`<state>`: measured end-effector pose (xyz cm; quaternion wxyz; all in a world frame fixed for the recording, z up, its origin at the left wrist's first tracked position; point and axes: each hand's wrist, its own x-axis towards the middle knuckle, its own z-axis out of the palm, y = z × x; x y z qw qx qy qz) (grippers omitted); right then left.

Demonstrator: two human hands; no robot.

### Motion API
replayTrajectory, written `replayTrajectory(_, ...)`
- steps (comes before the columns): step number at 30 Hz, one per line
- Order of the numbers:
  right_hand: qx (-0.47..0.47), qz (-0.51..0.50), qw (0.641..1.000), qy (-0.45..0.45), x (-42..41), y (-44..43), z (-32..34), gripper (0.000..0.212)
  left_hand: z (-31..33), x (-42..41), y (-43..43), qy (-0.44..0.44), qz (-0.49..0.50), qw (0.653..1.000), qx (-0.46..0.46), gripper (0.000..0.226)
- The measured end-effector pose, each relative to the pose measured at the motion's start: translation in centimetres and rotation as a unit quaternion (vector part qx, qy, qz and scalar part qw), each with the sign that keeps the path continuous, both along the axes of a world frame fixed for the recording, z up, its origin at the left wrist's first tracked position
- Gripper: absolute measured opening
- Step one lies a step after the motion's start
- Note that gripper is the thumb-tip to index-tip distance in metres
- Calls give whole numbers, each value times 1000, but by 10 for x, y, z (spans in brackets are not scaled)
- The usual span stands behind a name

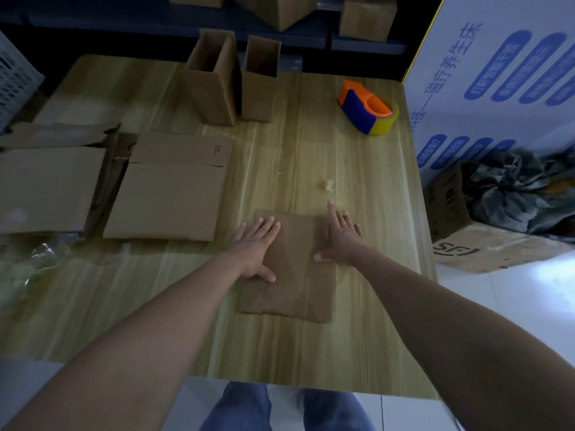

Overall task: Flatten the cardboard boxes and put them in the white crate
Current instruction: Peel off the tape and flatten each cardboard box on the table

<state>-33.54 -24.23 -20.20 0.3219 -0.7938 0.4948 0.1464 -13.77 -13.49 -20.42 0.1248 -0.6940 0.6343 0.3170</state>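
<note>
Cardboard, in the form of a flattened box [289,269], is seen lying on the wooden counter [357,321] near its front edge. It is pressed down by both hands, fingers spread and palms flat, nothing being grasped: the left hand [256,248] is laid on its left part, the right hand [340,236] on its upper right edge. Two more flattened boxes [168,191] are spread to the left on the counter. Two upright open boxes [214,79] are stood side by side at the far edge. An orange and blue tape dispenser [367,108] is placed at the far right. Part of a white crate [12,79] is visible beyond the counter's left corner.
</note>
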Motion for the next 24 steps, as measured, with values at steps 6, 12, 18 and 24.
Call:
replayTrajectory(6, -20, -28, 999, 5, -2, 2, -2, 115, 2, 3, 5, 31, 13, 999, -30, 121)
replayTrajectory(12, -29, -35, 999, 5, -1, 0, 4, 116, 2, 2, 6, 13, 19, 999, -43, 115)
replayTrajectory(18, -22, -65, 997, -21, -4, -2, 11, 106, 14, -10, 12, -40, 96, 992, -74, 111)
replayTrajectory(24, -116, -117, 981, -105, -6, -14, 49, 57, 45, -32, -9, 8, 172, 977, -124, 83)
